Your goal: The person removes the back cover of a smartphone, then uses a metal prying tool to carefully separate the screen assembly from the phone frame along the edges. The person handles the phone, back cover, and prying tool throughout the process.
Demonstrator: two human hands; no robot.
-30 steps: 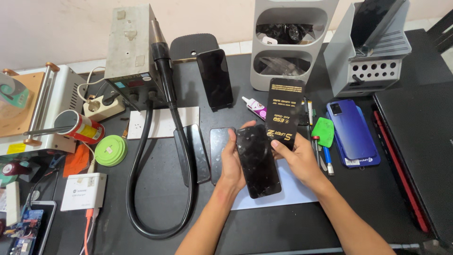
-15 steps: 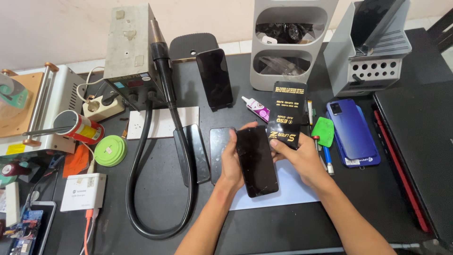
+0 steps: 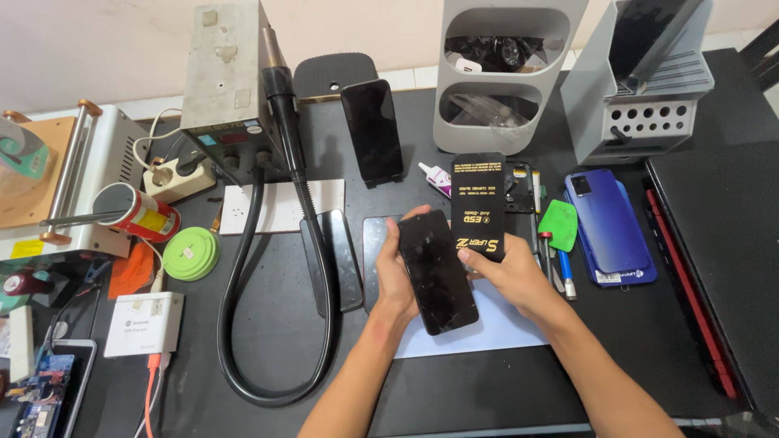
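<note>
Head view: left hand (image 3: 396, 280) and right hand (image 3: 507, 274), fingers clamped on the long edges of a cracked black phone (image 3: 436, 272), hold it just above the pale mat (image 3: 495, 324) at table centre, blue phone (image 3: 608, 225) at 3 o'clock; screen not yet removed.

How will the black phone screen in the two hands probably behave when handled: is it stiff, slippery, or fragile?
The black phone screen looks thin and flat, so it is probably stiff but light. Its glossy face seems slippery; the left hand and right hand grip it by the edges. Marks near its lower end may be cracks, so it is likely fragile.
</note>
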